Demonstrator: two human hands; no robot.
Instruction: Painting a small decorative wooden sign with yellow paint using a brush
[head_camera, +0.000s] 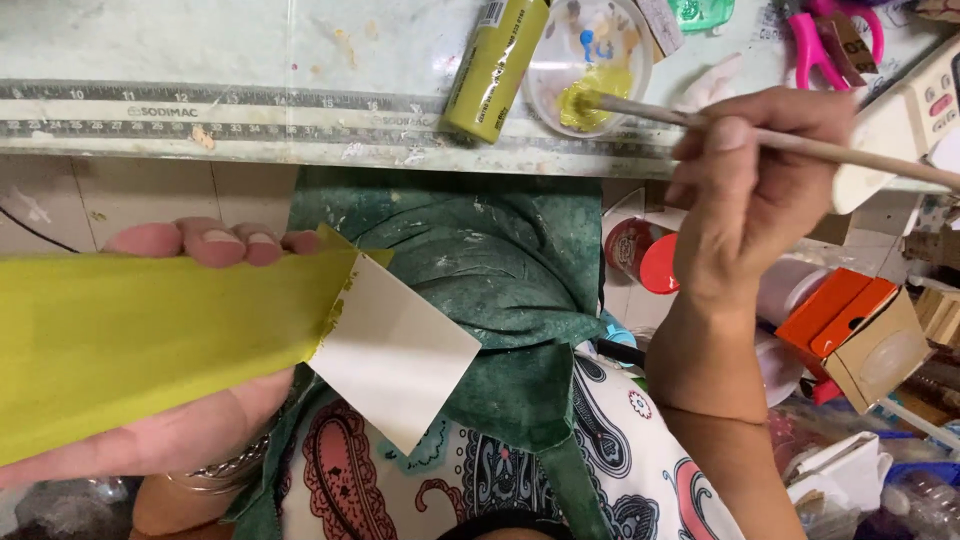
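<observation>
Paper strip (150, 350) lies across your left hand (190, 420), held out over your lap below the counter (300, 60) edge, your fingers (215, 243) curled over its far edge and gripping it from underneath. Most of what shows is already coated yellow-green — the colour runs from the left edge of the view up to a ragged line near the strip's right end. What is left bare is the white corner section (395, 355) past that line, hanging over your green apron (500, 270); whether the strip's underside is painted, I cannot tell. Your right hand (750, 190) is closed around the wooden paintbrush (780, 140), its tip dipped into the yellow-green puddle in the clear plastic palette cup (590, 65) on the counter, just beside the lying yellow-green paint tube (495, 65). By my judgement you are well past halfway — only the white end remains uncovered.
</observation>
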